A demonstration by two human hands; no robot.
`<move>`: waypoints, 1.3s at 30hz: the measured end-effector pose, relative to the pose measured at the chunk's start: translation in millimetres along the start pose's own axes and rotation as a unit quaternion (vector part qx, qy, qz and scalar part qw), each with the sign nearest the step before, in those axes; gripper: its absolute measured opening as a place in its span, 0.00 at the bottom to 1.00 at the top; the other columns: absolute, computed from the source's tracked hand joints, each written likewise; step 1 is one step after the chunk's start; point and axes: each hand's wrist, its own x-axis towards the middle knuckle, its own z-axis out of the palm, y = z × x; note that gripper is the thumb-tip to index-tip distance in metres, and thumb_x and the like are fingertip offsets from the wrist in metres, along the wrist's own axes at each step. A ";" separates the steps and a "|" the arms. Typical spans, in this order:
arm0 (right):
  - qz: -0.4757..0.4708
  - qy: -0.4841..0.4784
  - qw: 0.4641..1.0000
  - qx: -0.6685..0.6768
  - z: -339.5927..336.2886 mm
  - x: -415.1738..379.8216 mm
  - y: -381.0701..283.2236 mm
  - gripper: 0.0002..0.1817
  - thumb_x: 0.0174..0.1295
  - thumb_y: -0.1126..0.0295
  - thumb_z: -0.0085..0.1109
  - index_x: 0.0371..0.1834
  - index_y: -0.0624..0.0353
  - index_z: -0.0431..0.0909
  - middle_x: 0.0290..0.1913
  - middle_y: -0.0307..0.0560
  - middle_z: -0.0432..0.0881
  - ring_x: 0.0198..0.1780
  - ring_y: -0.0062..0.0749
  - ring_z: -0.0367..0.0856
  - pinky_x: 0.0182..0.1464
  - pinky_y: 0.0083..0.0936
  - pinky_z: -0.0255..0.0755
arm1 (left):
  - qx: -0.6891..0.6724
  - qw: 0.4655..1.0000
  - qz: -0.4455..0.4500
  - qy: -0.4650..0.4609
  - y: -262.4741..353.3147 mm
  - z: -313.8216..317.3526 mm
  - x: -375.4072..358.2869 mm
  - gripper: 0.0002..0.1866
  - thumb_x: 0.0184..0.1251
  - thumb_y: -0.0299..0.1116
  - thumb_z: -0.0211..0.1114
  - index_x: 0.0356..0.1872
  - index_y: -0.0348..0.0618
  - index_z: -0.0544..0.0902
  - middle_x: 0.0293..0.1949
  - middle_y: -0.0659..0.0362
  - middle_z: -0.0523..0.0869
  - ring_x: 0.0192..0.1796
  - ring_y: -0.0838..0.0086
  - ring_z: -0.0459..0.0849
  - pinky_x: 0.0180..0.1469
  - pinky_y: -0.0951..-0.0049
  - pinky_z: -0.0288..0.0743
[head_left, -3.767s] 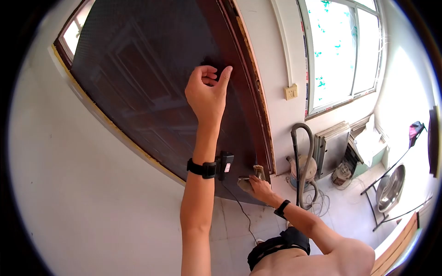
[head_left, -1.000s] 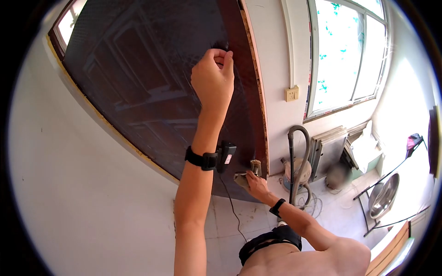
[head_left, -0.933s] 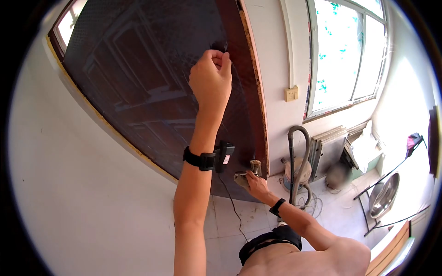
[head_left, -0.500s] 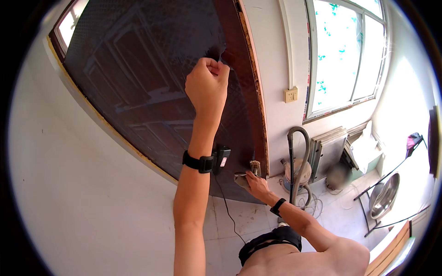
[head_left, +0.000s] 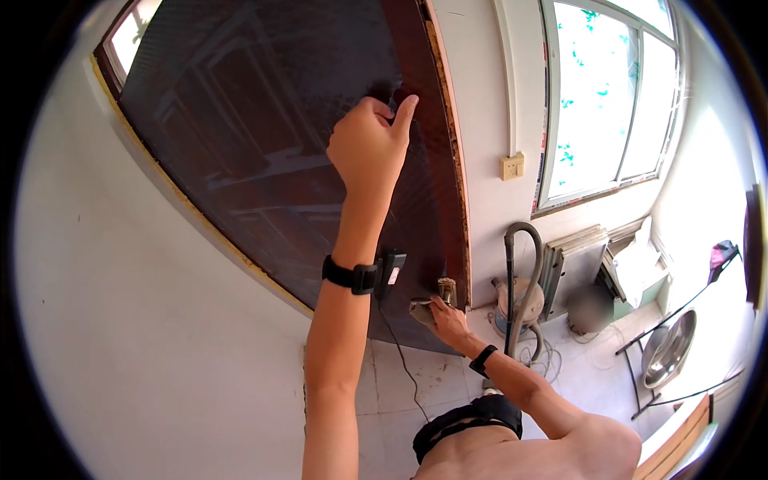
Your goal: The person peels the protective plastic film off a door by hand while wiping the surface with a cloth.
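white walls frame a tall dark brown wooden door (head_left: 264, 136) under thin clear protective film (head_left: 320, 200). left hand (head_left: 370, 144) at twelve o'clock pinches the film's torn edge, thumb raised. right hand (head_left: 448, 314) at six o'clock steadies the door beside the brass handle (head_left: 446, 290). best to peel low and slow, close against the wood, so it doesn't tear.

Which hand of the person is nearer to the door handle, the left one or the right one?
The right. The right hand rests low on the door, right at the door handle. The left hand is far above it, pinching the protective film.
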 end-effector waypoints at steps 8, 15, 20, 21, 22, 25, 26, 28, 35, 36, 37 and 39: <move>-0.032 0.034 0.999 -0.005 7.3 3.3 12.8 0.22 0.63 0.73 0.69 0.60 0.66 0.77 0.73 0.54 0.74 0.45 0.58 0.90 0.46 0.51 0.86 | -0.160 0.982 0.097 -0.015 -31.6 25.5 4.1 0.18 0.77 0.38 0.71 0.27 0.40 0.82 0.19 0.58 0.81 0.20 0.66 0.79 0.27 0.63 0.68; -0.041 0.033 0.999 -0.002 5.8 1.3 12.7 0.23 0.63 0.73 0.68 0.61 0.66 0.77 0.73 0.54 0.74 0.46 0.57 0.90 0.47 0.50 0.86 | -0.183 0.980 0.074 -0.001 -31.4 23.0 -12.8 0.16 0.77 0.35 0.71 0.28 0.38 0.85 0.19 0.58 0.82 0.20 0.71 0.79 0.27 0.68 0.68; -0.035 0.024 0.999 -0.017 7.5 0.7 11.9 0.25 0.62 0.73 0.68 0.63 0.65 0.77 0.73 0.53 0.75 0.49 0.56 0.90 0.48 0.49 0.86 | -0.215 0.976 0.030 -0.018 -34.2 20.0 -27.0 0.18 0.79 0.37 0.71 0.30 0.34 0.84 0.20 0.61 0.81 0.23 0.81 0.75 0.29 0.72 0.66; -0.035 0.023 0.999 -0.018 8.2 1.1 11.9 0.25 0.62 0.73 0.68 0.63 0.65 0.77 0.73 0.53 0.75 0.49 0.56 0.90 0.48 0.49 0.86 | -0.215 0.976 0.029 -0.017 -36.5 21.3 -28.1 0.18 0.79 0.37 0.71 0.30 0.34 0.84 0.20 0.61 0.81 0.23 0.81 0.75 0.29 0.72 0.66; -0.033 0.022 0.999 -0.019 9.3 0.5 12.0 0.25 0.62 0.73 0.69 0.63 0.65 0.77 0.73 0.53 0.75 0.49 0.56 0.90 0.48 0.49 0.86 | -0.236 0.971 0.015 -0.020 -38.4 22.3 -30.3 0.17 0.79 0.36 0.71 0.30 0.34 0.85 0.20 0.61 0.81 0.22 0.80 0.76 0.28 0.72 0.67; -0.032 0.021 0.999 -0.016 9.9 -1.4 10.8 0.26 0.60 0.74 0.70 0.63 0.65 0.77 0.72 0.52 0.74 0.49 0.56 0.90 0.48 0.49 0.86 | -0.283 0.958 -0.015 -0.031 -44.3 25.4 -35.2 0.17 0.79 0.36 0.70 0.29 0.34 0.85 0.19 0.61 0.81 0.22 0.80 0.76 0.27 0.72 0.67; -0.034 0.022 0.999 -0.012 10.0 -2.2 10.0 0.26 0.60 0.74 0.70 0.63 0.64 0.77 0.73 0.52 0.74 0.49 0.55 0.90 0.48 0.49 0.86 | -0.309 0.950 -0.029 -0.039 -46.2 26.1 -36.8 0.18 0.80 0.36 0.70 0.29 0.34 0.84 0.20 0.63 0.80 0.23 0.82 0.76 0.27 0.73 0.67; -0.036 0.024 0.999 -0.013 11.6 -3.7 9.6 0.26 0.59 0.74 0.71 0.63 0.64 0.77 0.73 0.52 0.74 0.48 0.55 0.90 0.48 0.49 0.86 | -0.333 0.941 -0.042 -0.051 -47.1 23.7 -40.9 0.18 0.81 0.36 0.70 0.29 0.34 0.85 0.20 0.63 0.81 0.23 0.83 0.76 0.27 0.75 0.67; -0.017 -0.005 1.000 -0.019 7.6 -6.0 4.4 0.26 0.60 0.75 0.70 0.62 0.64 0.76 0.73 0.51 0.73 0.46 0.56 0.90 0.46 0.50 0.86 | -0.378 0.914 -0.122 -0.085 -34.9 5.2 -47.6 0.19 0.84 0.41 0.67 0.33 0.37 0.87 0.22 0.64 0.80 0.24 0.83 0.78 0.28 0.79 0.70; -0.016 -0.005 1.000 -0.019 9.4 -6.7 5.3 0.26 0.60 0.75 0.70 0.62 0.64 0.76 0.73 0.51 0.73 0.46 0.56 0.90 0.46 0.50 0.86 | -0.377 0.914 -0.123 -0.086 -32.1 3.0 -45.5 0.19 0.84 0.41 0.67 0.33 0.37 0.87 0.22 0.64 0.80 0.24 0.83 0.78 0.28 0.79 0.70; -0.019 -0.001 1.000 -0.013 11.3 -7.2 6.2 0.25 0.60 0.75 0.69 0.62 0.65 0.76 0.73 0.51 0.72 0.46 0.56 0.90 0.47 0.50 0.86 | -0.310 0.944 -0.096 -0.053 -29.2 1.3 -42.5 0.19 0.83 0.42 0.68 0.34 0.37 0.88 0.22 0.64 0.81 0.25 0.83 0.79 0.29 0.79 0.72; -0.022 0.001 1.000 -0.005 13.7 -7.9 5.7 0.25 0.60 0.75 0.69 0.62 0.65 0.76 0.74 0.51 0.72 0.46 0.56 0.90 0.47 0.50 0.86 | -0.240 0.968 -0.069 -0.020 -21.6 -2.8 -32.8 0.20 0.83 0.44 0.69 0.34 0.36 0.88 0.22 0.64 0.82 0.25 0.82 0.81 0.30 0.78 0.74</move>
